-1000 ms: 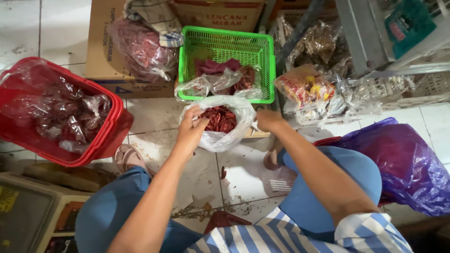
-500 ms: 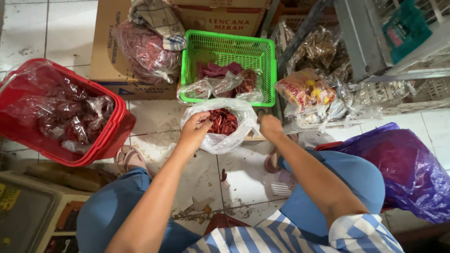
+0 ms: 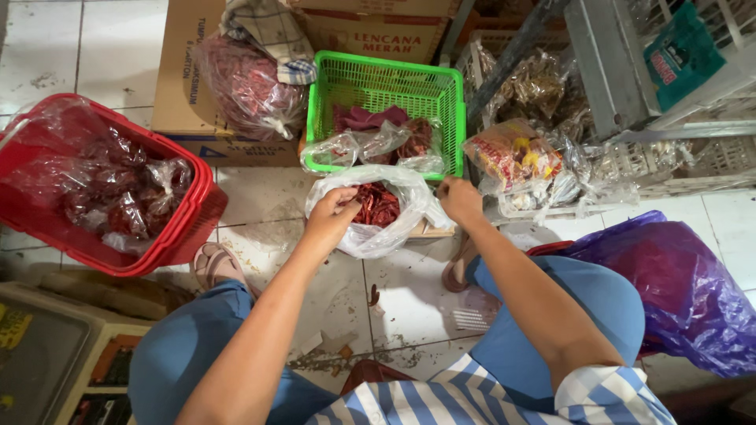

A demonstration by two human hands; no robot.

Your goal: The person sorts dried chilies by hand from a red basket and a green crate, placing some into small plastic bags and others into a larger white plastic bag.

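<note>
Our left hand [image 3: 335,214] and right hand [image 3: 459,198] grip the rim of the clear plastic bag of dried red chillies [image 3: 378,206]. Since a second ago, the mouth has spread wider; the bag stays put.

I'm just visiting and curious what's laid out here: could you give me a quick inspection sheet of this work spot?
Surface: pale tiled floor, with scattered scraps and stains.
Job's things: clear plastic bag of dried red chillies, held open on both sides.
Clutter: green basket holding filled bags; red basket full of bagged chillies; purple plastic bag; bags of mixed goods.
Hands: left hand grips the bag's left rim, fingers curled; right hand pinches its right rim.
Cables: nothing seen.
Surroundings: cardboard boxes behind, a checked cloth on one, white crates at right.
</note>
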